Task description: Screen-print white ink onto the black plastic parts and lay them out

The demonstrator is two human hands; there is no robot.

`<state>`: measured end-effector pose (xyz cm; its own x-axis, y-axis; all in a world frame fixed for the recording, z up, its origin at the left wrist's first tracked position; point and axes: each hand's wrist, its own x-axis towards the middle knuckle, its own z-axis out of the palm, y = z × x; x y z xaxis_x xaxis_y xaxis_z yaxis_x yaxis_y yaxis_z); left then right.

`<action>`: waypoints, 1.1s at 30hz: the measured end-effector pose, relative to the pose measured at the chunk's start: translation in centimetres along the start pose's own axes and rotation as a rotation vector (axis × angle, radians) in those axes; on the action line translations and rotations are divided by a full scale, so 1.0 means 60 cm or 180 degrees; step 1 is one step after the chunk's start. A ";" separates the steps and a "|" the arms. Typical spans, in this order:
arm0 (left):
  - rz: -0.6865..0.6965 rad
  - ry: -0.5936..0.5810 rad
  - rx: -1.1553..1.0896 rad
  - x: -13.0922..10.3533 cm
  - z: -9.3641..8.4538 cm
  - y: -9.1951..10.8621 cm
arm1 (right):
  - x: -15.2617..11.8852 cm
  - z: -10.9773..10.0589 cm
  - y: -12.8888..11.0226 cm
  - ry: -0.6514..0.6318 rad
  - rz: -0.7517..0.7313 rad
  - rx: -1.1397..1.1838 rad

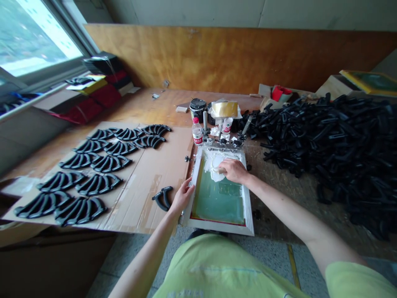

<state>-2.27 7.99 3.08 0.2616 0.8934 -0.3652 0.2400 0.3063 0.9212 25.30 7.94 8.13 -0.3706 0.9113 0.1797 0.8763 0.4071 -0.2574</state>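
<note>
A screen-printing frame (249,211) with green mesh lies on the bench in front of me, with white ink (208,159) smeared over its far part. My left hand (183,194) is closed on the frame's left edge. My right hand (235,170) is over the far half of the mesh, its fingers closed on a small pale squeegee (220,170), mostly hidden by the hand. Metal hinge clamps (221,143) hold the frame's far end. Left of my left hand, a pair of black curved plastic handles (163,198) lies on cardboard.
Rows of black curved pieces (111,163) cover the cardboard (145,178) at left. A large heap of black parts (304,136) fills the right. Behind the frame stand a red-capped bottle (197,131), an ink tub (197,108) and a yellow tape roll (223,109).
</note>
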 end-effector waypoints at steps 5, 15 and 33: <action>-0.0087 0.0083 -0.0173 -0.007 0.002 0.012 | -0.041 0.034 -0.015 0.0212 -0.0321 0.0118; 0.0037 -0.0201 -0.0305 -0.025 -0.026 0.090 | 0.084 -0.054 0.075 0.0678 0.0905 -0.0073; -0.0704 -0.0628 -0.1524 -0.025 0.103 0.111 | -0.079 0.081 -0.024 0.0758 0.0871 0.0389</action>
<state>4.72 6.69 8.95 0.4342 0.7266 -0.5325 -0.1299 0.6355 0.7611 24.29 3.33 3.04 -0.0335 0.9531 0.3006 0.8844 0.1684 -0.4352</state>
